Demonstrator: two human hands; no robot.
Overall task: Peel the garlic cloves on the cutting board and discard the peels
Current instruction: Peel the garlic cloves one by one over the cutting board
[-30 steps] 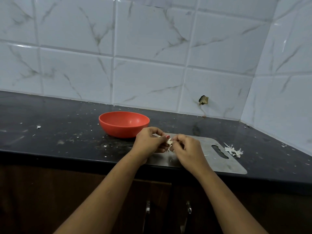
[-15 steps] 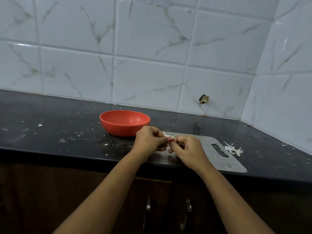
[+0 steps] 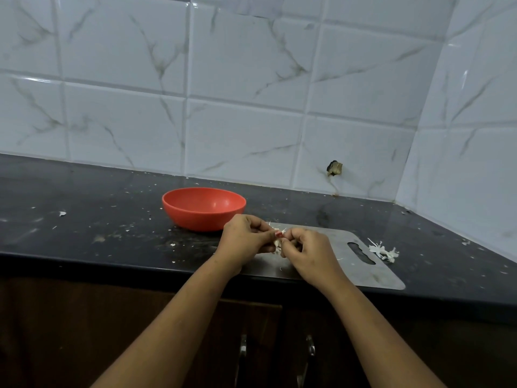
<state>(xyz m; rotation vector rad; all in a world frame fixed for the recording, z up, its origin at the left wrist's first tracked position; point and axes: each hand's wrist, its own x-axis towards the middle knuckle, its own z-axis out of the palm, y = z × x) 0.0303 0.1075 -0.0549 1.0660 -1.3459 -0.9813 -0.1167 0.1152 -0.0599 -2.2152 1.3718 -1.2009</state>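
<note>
Garlic clove, small and whitish (image 3: 277, 242), mid-peel between both hands, just above the flat grey metal cutting board (image 3: 387, 274).
Head view: left hand (image 3: 244, 239) pinches the clove, fingers curled; right hand (image 3: 312, 254) pinches its papery skin, white shreds sticking out. Loose white peel pile (image 3: 382, 252) lies on the black stone countertop (image 3: 84, 236), just off the board's right end. Round red plastic bowl (image 3: 204, 208) sits behind the left hand. Step reads as stripping skin; next move likely needs a firm pull, then dropping the peel off-board.
</note>
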